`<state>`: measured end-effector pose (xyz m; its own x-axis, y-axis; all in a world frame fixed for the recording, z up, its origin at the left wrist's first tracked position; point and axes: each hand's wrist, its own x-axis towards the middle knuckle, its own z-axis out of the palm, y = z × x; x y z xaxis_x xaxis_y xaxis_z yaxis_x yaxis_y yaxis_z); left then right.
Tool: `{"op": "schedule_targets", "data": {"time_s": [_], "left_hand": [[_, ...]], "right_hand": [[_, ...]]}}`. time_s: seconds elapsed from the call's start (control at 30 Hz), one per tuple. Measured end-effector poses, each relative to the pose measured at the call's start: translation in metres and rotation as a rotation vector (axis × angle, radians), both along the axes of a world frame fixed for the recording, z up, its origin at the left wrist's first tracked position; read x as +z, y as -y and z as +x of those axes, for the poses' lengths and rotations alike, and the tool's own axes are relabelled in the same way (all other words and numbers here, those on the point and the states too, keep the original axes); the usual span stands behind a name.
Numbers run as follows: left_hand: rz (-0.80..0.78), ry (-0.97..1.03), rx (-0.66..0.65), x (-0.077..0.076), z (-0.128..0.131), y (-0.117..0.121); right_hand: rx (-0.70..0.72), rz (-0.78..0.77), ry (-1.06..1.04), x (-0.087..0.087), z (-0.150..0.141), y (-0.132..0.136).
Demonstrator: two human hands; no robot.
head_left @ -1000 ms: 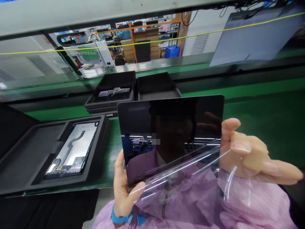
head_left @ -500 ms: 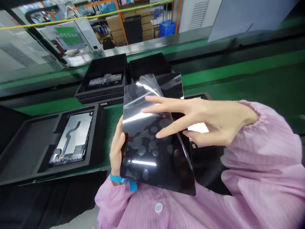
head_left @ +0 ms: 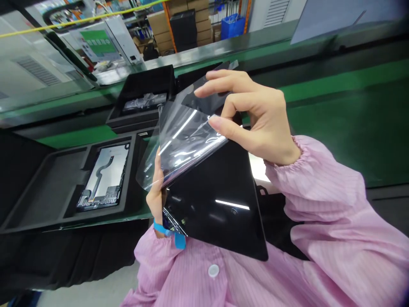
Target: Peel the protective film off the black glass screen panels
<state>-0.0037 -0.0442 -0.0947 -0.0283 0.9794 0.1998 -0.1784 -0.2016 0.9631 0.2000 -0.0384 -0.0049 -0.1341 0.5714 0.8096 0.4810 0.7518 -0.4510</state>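
A glossy black tablet screen is tilted in front of my chest. My left hand grips its left edge, with a blue strap round the wrist; part of the fingers is hidden behind the screen and film. Over the upper part of the screen a clear protective film is folded back, with its loose end past the left edge. My right hand pinches the film between thumb and finger above the screen, the other fingers bent. At the screen's lower left edge, some small bright parts show.
On the left, a black foam tray holds an opened tablet body. Behind it stands a black box with crumpled clear plastic inside. The green bench runs to the right. Shelving with cartons and a blue bin lies beyond.
My right hand has gone from spread fingers over the film to a pinch on it, moving up. The film has peeled off the lower screen, leaving the black surface smooth. The left hand keeps its grip.
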Motion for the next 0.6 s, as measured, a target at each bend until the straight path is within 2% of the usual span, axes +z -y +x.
{"op": "schedule_targets", "data": {"time_s": [0.1,0.23,0.33,0.47,0.6], "left_hand": [[0.005,-0.023,0.011,-0.004,0.003,-0.003],[0.023,-0.167,0.092,-0.007,0.003,-0.002],[0.034,-0.197,0.048,-0.011,0.002,-0.003],[0.046,-0.124,0.003,-0.017,0.003,-0.008],[0.006,-0.157,-0.015,-0.012,0.008,-0.008]], "right_hand": [[0.025,-0.015,-0.043,-0.002,0.002,-0.001],[0.072,-0.036,-0.1,-0.006,0.005,-0.007],[0.065,-0.06,-0.119,-0.008,0.007,-0.01],[0.036,-0.107,-0.121,-0.009,0.007,-0.012],[0.012,-0.127,-0.12,-0.008,0.006,-0.012]]}}
